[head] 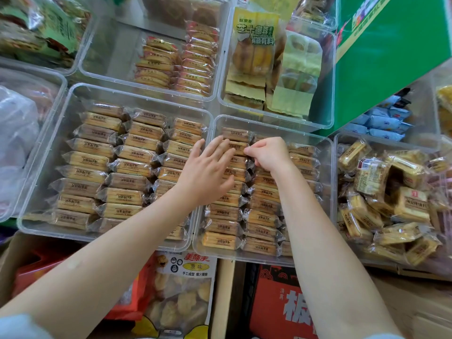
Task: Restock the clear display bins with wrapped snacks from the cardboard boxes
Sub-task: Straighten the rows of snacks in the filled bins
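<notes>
1. Hands meet over the middle clear bin [327,172], near its far end, where wrapped biscuit packs [221,241] lie in neat rows running front to back.
2. The left hand [208,172] is spread, fingers straight and resting flat on the left column of packs; this looks like steadying the row so it does not slide or tip while its neighbour is adjusted.
3. The right hand [269,155] has its fingers curled, thumb and fingertips pinching the crimped end of a wrapped pack [238,148] in the far part of the bin, apparently to tuck it in line with the others.
4. Packs in this bin are set on edge, labels upward, tightly side by side; that arrangement probably fits more in and keeps the print readable to shoppers.
5. The bin to the left [44,192] holds the same product in three tidy columns and looks full, while the bin to the right [342,143] holds similar packs [367,172] heaped loosely.
6. Farther bins carry orange-wrapped snacks [176,67] and yellow-green pouches [254,45]; a green carton [391,57] leans over the right side.
7. Below the bins, bagged snacks [181,289] and a red box [281,302] sit in view, likely stock.
8. Judging by the filled rows, this bin is nearly restocked, with only straightening left.
</notes>
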Action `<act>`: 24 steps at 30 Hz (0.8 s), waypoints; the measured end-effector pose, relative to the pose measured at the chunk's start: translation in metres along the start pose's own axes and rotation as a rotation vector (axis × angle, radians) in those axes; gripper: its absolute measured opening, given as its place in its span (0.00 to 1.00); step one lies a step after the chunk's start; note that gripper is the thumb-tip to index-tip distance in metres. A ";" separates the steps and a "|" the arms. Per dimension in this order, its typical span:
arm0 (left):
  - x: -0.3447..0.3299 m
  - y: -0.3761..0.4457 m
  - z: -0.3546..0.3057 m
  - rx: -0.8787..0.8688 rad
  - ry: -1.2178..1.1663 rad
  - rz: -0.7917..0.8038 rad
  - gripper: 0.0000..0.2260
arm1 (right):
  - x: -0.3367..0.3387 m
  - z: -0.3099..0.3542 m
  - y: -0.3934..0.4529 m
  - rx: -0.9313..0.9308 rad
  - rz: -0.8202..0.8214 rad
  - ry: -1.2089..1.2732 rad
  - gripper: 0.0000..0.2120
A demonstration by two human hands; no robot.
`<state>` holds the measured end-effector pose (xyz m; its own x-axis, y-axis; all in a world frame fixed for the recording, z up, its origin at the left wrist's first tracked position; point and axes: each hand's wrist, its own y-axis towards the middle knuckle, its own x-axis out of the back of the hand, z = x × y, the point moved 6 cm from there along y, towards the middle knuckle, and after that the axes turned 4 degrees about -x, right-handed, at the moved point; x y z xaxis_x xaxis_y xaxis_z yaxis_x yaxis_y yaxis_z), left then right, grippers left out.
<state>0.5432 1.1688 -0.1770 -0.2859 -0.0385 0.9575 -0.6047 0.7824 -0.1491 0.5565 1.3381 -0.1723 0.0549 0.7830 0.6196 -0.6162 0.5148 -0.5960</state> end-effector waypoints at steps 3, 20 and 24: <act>-0.001 0.000 0.001 0.001 0.015 0.013 0.31 | -0.002 -0.006 -0.001 -0.042 0.010 0.104 0.04; 0.001 0.015 -0.002 -0.013 0.106 0.098 0.33 | -0.004 0.039 0.011 0.217 -0.283 -0.544 0.12; 0.001 0.019 -0.002 -0.001 0.069 0.064 0.32 | -0.002 0.037 0.010 0.307 -0.266 -0.500 0.10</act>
<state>0.5326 1.1847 -0.1788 -0.2719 0.0551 0.9608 -0.5861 0.7823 -0.2107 0.5208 1.3287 -0.1609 -0.0907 0.3470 0.9335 -0.8331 0.4871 -0.2620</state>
